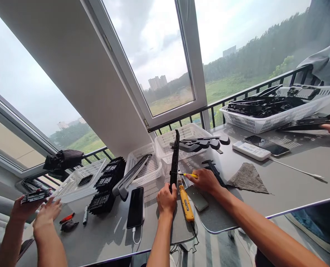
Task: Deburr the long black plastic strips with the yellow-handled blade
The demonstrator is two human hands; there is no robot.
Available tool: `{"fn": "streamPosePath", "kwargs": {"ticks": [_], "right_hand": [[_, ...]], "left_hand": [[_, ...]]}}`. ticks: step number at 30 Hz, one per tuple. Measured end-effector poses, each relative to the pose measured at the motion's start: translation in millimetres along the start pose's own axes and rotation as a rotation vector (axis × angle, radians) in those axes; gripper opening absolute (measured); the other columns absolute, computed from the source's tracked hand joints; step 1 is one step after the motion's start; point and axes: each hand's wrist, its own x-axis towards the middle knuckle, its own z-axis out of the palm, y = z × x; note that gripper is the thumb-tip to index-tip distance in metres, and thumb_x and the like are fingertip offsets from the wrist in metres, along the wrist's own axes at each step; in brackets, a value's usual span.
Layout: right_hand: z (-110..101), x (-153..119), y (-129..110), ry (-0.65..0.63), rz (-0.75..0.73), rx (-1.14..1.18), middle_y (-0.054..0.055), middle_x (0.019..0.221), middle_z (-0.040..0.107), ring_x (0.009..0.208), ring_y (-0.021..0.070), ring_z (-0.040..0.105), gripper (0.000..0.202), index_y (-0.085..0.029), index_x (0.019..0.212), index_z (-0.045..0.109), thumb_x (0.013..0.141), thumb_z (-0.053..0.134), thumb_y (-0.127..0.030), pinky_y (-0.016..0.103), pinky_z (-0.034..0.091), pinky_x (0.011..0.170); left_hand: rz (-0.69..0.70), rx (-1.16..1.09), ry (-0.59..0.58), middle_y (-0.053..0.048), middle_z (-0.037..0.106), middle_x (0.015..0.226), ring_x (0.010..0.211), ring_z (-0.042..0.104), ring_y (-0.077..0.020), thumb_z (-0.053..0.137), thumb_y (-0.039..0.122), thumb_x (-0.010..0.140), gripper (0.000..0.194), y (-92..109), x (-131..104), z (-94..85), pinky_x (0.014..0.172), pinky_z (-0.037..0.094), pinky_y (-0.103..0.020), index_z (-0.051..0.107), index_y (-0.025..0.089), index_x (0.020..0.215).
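Observation:
My left hand (pixel 167 198) is closed around the lower end of a long, narrow black plastic strip (pixel 175 155), holding it nearly upright above the table. In my right hand (pixel 205 180) is a small yellow-handled tool (pixel 191 175), gripped with closed fingers. Its thin metal shaft points left and meets the strip's edge just above my left hand; whether the tip presses into it I cannot tell. Below the tool lies a yellow corded hand tool (pixel 186 204), with a grey phone (pixel 197 198) beside it. A black caliper (pixel 215 173) rests behind my right wrist.
White baskets (pixel 189 131) stand along the window; dark grey curved parts (pixel 201 144) lie across one. A fuller basket (pixel 261 124) holds black parts. Black trays (pixel 102 202) are stacked left. Another phone (pixel 135 207), a grey cloth (pixel 248 178) and co-workers' hands (pixel 46 215) are around.

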Motion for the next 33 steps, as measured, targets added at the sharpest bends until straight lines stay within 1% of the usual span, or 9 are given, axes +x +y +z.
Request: {"fn": "streamPosePath", "kwargs": {"ticks": [2,4,8,12,17,23,27,30,33], "right_hand": [[0.5,0.0,-0.4,-0.011,-0.009,0.001,0.011,0.078,0.080,0.075,0.0239,0.076,0.067,-0.023,0.078,0.081,0.110,0.046,-0.071,0.031,0.034,0.063],[0.2,0.8,0.8,0.000,0.007,-0.001,0.012,0.081,0.081,0.077,0.0242,0.077,0.067,-0.023,0.080,0.081,0.111,0.044,-0.069,0.031,0.034,0.063],[-3.1,3.3,6.0,0.059,0.085,-0.012,0.012,0.083,0.082,0.080,0.0258,0.078,0.066,-0.021,0.085,0.081,0.115,0.038,-0.062,0.031,0.037,0.066],[-4.9,3.5,7.5,0.107,0.109,-0.025,0.014,0.087,0.083,0.085,0.0280,0.078,0.066,-0.020,0.089,0.081,0.115,0.037,-0.061,0.033,0.041,0.073],[-2.7,1.7,5.7,0.068,0.004,-0.021,0.012,0.080,0.081,0.079,0.0255,0.076,0.065,-0.022,0.080,0.081,0.113,0.043,-0.062,0.032,0.041,0.074],[-0.9,0.7,7.8,0.007,-0.140,0.003,0.010,0.072,0.078,0.071,0.0224,0.072,0.063,-0.022,0.072,0.077,0.110,0.052,-0.066,0.033,0.038,0.070],[0.9,-0.8,8.0,-0.028,-0.210,0.018,0.009,0.073,0.078,0.072,0.0217,0.071,0.062,-0.021,0.067,0.074,0.106,0.059,-0.068,0.032,0.039,0.073],[1.7,-2.0,5.7,-0.046,-0.229,0.026,0.009,0.074,0.078,0.073,0.0217,0.070,0.062,-0.021,0.066,0.073,0.104,0.061,-0.069,0.032,0.040,0.075],[0.5,-1.6,4.2,-0.034,-0.180,0.034,0.009,0.073,0.077,0.073,0.0222,0.070,0.064,-0.021,0.067,0.074,0.106,0.057,-0.069,0.032,0.039,0.074]], "left_hand": [[0.003,0.000,0.002,-0.012,0.086,0.099,0.092,0.080,-0.0286,0.054,0.037,0.112,0.030,-0.3,-0.2,0.0,0.071,0.038,-0.033,0.076,0.020,0.101],[0.003,0.003,0.005,-0.012,0.086,0.098,0.091,0.080,-0.0284,0.053,0.038,0.113,0.031,-0.5,-0.4,0.0,0.070,0.037,-0.033,0.076,0.020,0.101],[0.005,0.012,0.007,-0.012,0.086,0.097,0.091,0.080,-0.0279,0.054,0.038,0.113,0.031,-0.5,-0.7,-0.1,0.070,0.036,-0.032,0.075,0.020,0.099],[0.011,0.022,0.005,-0.011,0.086,0.098,0.090,0.079,-0.0278,0.055,0.039,0.112,0.030,-0.2,-0.8,-0.7,0.070,0.035,-0.032,0.075,0.021,0.099],[0.014,0.041,-0.003,-0.011,0.086,0.098,0.091,0.079,-0.0284,0.053,0.039,0.113,0.031,-0.7,-0.7,-0.5,0.069,0.033,-0.033,0.074,0.021,0.098],[-0.024,0.068,-0.007,-0.012,0.085,0.098,0.091,0.079,-0.0271,0.038,0.026,0.117,0.039,-4.0,1.9,1.1,0.069,0.034,-0.033,0.073,0.020,0.099],[-0.053,0.075,0.006,-0.012,0.084,0.097,0.090,0.079,-0.0257,0.033,0.023,0.117,0.042,-5.9,3.7,0.7,0.070,0.036,-0.033,0.071,0.020,0.099],[-0.054,0.072,0.013,-0.011,0.084,0.097,0.090,0.078,-0.0248,0.034,0.023,0.117,0.042,-5.8,4.1,-0.4,0.070,0.036,-0.032,0.071,0.021,0.099],[-0.045,0.063,0.009,-0.011,0.084,0.097,0.091,0.078,-0.0260,0.038,0.027,0.117,0.039,-4.3,3.7,-1.6,0.070,0.036,-0.032,0.072,0.021,0.099]]}}
